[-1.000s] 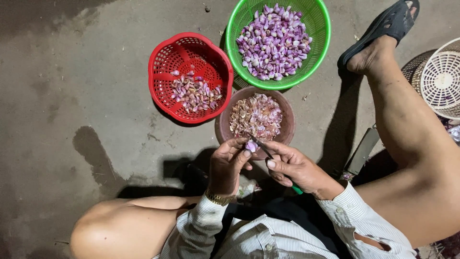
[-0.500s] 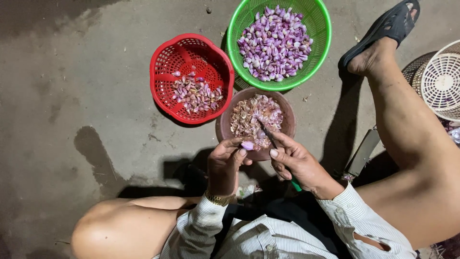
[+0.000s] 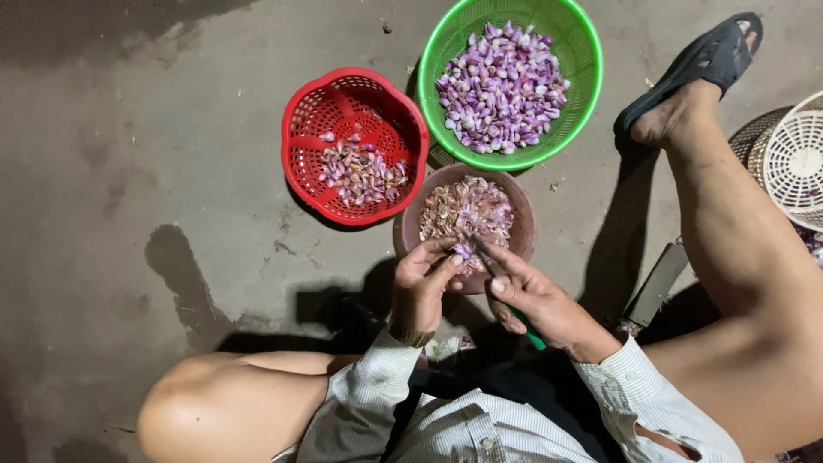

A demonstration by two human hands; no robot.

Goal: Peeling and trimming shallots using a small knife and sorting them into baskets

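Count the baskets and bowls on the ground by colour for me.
Red basket: 1
Green basket: 1
White basket: 1
Brown bowl: 1
Total: 4

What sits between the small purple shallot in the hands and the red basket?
Nothing visible does. The left hand and right hand hold the shallot over the brown bowl's near edge; the red basket lies up-left, beside that bowl.

Bare floor (image 3: pixel 129 171) left; red basket (image 3: pixel 354 147), green basket (image 3: pixel 514 81) block ahead.
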